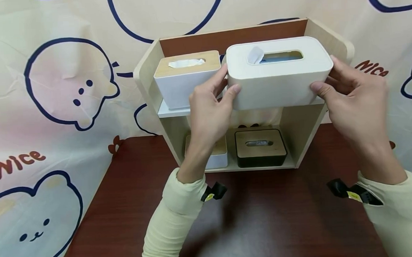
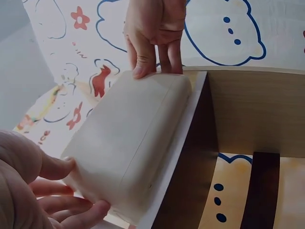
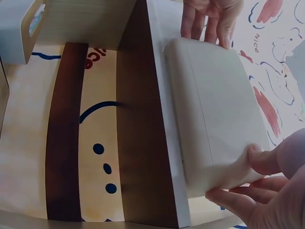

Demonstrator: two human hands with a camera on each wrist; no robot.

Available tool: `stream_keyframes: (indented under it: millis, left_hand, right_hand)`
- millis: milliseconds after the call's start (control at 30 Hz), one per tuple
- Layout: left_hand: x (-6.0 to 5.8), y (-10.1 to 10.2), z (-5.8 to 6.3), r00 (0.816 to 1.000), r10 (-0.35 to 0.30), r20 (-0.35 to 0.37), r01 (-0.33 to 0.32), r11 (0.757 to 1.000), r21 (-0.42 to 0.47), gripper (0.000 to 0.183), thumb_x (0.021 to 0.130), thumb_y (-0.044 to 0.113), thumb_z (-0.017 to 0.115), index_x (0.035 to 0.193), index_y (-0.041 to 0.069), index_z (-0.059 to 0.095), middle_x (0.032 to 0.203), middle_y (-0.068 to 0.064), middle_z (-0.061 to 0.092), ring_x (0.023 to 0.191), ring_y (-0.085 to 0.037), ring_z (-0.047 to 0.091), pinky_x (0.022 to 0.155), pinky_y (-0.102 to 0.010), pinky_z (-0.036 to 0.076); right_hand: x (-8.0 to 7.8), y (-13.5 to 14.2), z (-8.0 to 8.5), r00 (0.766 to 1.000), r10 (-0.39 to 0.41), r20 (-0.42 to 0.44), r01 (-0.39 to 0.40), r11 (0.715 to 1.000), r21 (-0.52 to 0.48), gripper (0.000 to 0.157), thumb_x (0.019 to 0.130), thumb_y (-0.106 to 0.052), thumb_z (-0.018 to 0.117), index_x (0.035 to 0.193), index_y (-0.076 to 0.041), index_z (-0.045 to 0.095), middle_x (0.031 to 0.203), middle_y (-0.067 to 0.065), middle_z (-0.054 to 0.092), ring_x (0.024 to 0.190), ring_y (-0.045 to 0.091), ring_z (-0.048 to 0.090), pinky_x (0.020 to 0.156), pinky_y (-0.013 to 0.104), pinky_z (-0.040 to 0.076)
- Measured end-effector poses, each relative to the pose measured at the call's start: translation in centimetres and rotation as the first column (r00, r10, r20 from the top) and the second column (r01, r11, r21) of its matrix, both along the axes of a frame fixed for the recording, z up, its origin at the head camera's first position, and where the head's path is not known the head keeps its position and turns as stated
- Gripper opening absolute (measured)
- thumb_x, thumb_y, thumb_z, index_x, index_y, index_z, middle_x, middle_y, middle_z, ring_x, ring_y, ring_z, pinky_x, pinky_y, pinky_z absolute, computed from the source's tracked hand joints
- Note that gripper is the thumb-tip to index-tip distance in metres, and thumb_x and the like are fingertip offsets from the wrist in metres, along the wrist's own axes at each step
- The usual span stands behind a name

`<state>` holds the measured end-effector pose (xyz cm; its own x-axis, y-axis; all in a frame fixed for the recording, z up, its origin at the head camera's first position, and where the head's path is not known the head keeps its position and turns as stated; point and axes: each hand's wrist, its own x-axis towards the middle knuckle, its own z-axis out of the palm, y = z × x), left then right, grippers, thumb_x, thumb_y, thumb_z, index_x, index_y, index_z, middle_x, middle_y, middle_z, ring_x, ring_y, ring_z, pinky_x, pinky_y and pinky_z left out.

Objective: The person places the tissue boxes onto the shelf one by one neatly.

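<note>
A white tissue box point(image 1: 276, 89) with rounded corners spans the gap between my two hands at the upper shelf. A tissue pokes out of the slot in its top. My left hand point(image 1: 210, 105) grips its left end, thumb on the front face. On the opposite end, my right hand point(image 1: 358, 99) holds it the same way. Both wrist views show the box point(image 2: 119, 129) point(image 3: 224, 114) by the upper shelf board's edge; whether it touches the board is unclear. Left of it, a tissue box with a wooden lid point(image 1: 186, 79) stands on that shelf.
The two-level shelf unit point(image 1: 310, 135) stands on a dark red-brown table point(image 1: 272, 217). On its lower level sit a black tissue box with a wooden lid point(image 1: 261, 149) and a white one point(image 1: 217, 158), partly hidden by my left arm. A cartoon-print cloth point(image 1: 69, 80) hangs behind.
</note>
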<state>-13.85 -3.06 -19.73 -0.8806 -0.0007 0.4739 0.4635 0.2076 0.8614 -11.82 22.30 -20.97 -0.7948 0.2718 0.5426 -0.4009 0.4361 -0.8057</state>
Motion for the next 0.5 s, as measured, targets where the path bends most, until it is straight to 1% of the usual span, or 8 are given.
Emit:
stream_keyframes:
  millis: [133,267,500]
  left_hand:
    - [-0.7,0.4,0.0,1.000,0.020,-0.005,-0.020,1.000,-0.003,0.054,0.101,0.003,0.073,0.152,0.006,0.059,0.156,-0.009,0.060,0.141,-0.018,0.061,0.112,-0.033,0.054]
    - [-1.3,0.6,0.0,0.999,0.039,-0.010,-0.039,0.999,0.001,0.052,0.101,0.002,0.073,0.151,0.005,0.060,0.155,-0.009,0.061,0.140,-0.017,0.061,0.111,-0.030,0.054]
    - [-2.0,1.0,-0.1,0.998,0.061,-0.029,-0.061,0.998,-0.007,0.051,0.101,0.003,0.073,0.150,0.006,0.061,0.154,-0.009,0.062,0.138,-0.019,0.063,0.110,-0.029,0.055]
  right_hand:
    - [-0.9,-0.3,-0.1,0.999,-0.017,-0.028,0.016,0.999,-0.037,0.060,0.091,0.003,0.083,0.142,-0.026,0.069,0.140,0.008,0.072,0.116,0.008,0.076,0.094,0.018,0.059]
    - [-1.5,-0.6,-0.2,0.999,-0.040,-0.028,0.039,0.998,-0.048,0.060,0.091,0.000,0.083,0.142,-0.027,0.067,0.141,0.008,0.071,0.122,0.013,0.074,0.101,0.027,0.057]
    - [-2.0,-0.9,-0.4,0.995,-0.091,-0.038,0.090,0.996,-0.028,0.059,0.092,-0.003,0.083,0.144,-0.024,0.065,0.141,0.010,0.069,0.125,0.014,0.071,0.102,0.027,0.057]
